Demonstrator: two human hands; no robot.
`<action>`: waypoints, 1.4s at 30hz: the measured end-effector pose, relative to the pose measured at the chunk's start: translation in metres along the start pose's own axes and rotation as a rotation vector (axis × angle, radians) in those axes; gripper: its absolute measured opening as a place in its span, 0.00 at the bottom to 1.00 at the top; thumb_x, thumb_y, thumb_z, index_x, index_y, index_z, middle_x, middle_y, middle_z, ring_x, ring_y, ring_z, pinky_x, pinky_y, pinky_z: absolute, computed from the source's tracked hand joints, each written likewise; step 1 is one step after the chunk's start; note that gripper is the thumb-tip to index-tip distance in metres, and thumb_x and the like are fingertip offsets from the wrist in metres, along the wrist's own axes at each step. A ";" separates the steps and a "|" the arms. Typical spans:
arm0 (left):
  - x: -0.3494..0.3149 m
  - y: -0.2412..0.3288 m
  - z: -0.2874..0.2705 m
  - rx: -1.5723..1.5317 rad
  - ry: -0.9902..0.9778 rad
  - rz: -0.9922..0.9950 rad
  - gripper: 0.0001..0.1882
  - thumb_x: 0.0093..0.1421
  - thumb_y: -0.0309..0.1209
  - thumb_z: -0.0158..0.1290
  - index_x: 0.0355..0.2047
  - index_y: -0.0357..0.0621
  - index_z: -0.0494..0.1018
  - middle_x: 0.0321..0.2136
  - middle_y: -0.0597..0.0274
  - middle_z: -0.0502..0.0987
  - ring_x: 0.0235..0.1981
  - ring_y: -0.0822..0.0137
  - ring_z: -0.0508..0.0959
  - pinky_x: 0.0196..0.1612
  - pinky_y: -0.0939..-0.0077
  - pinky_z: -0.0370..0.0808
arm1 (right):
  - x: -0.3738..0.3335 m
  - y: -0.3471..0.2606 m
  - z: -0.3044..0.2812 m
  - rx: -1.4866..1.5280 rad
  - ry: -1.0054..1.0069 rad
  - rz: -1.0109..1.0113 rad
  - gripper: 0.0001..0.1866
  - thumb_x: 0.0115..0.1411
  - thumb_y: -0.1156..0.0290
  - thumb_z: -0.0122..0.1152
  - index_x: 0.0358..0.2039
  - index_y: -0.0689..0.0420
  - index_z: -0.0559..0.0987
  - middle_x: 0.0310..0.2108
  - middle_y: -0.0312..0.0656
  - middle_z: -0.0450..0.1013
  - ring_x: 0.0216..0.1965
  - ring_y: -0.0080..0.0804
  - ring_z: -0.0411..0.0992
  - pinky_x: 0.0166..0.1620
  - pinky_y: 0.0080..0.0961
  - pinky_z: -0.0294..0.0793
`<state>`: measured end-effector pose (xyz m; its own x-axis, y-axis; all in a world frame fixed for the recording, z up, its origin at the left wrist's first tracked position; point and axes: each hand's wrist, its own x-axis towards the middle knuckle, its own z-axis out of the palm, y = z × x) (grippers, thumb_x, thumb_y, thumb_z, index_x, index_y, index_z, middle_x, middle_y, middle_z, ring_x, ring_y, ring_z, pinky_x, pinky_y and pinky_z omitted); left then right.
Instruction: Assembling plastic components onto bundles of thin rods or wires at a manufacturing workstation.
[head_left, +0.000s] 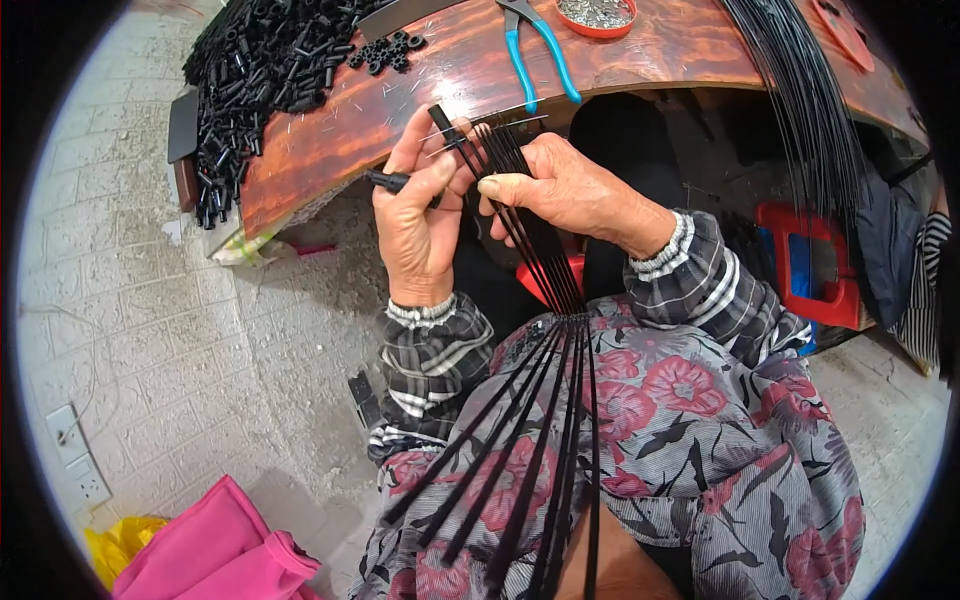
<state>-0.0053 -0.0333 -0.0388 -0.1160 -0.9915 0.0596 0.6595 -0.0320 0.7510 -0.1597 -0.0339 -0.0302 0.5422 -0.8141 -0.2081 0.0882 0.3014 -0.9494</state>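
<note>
My left hand (425, 210) is closed around a short black plastic tube (441, 122), held upright between thumb and fingers. A second black tube (388, 180) is tucked in the same hand and sticks out to the left. My right hand (575, 190) pinches a bundle of thin black umbrella ribs (545, 245) near their upper ends, right beside the tube. Thin metal wire (528, 122) crosses the rib tops. Lower down, the ribs fan out over the flowered cloth (690, 385) on my lap. The fingertips partly hide where ribs and tube meet.
On the wooden table (450, 60) lie a heap of black plastic tubes (270, 60), small black ring parts (385, 52), teal-handled pliers (518, 65) and a red dish (600, 33) of metal bits. More black rods (815, 110) hang over its right edge, near a red stool (840, 300).
</note>
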 end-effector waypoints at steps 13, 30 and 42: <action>0.002 0.002 0.014 0.223 0.312 0.069 0.10 0.53 0.25 0.53 0.36 0.35 0.71 0.29 0.62 0.75 0.27 0.75 0.73 0.30 0.84 0.69 | 0.006 0.006 0.006 -0.164 0.038 -0.076 0.12 0.53 0.68 0.51 0.23 0.66 0.73 0.16 0.39 0.70 0.18 0.20 0.68 0.24 0.17 0.68; -0.005 -0.011 0.021 0.317 0.342 0.257 0.13 0.51 0.23 0.54 0.38 0.30 0.69 0.26 0.62 0.73 0.26 0.76 0.72 0.29 0.85 0.67 | 0.012 0.006 0.006 -0.573 0.399 -0.423 0.14 0.49 0.68 0.56 0.14 0.65 0.69 0.08 0.32 0.56 0.13 0.15 0.53 0.15 0.20 0.53; -0.001 -0.011 0.022 0.341 0.311 0.263 0.13 0.52 0.22 0.53 0.39 0.32 0.69 0.27 0.64 0.72 0.28 0.76 0.72 0.31 0.86 0.69 | 0.012 0.009 0.002 -0.624 0.387 -0.517 0.12 0.49 0.69 0.55 0.17 0.66 0.71 0.09 0.32 0.60 0.14 0.15 0.56 0.17 0.19 0.56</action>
<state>-0.0293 -0.0293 -0.0327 0.2804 -0.9529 0.1158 0.3520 0.2143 0.9111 -0.1507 -0.0401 -0.0412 0.2313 -0.9175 0.3235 -0.2884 -0.3823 -0.8779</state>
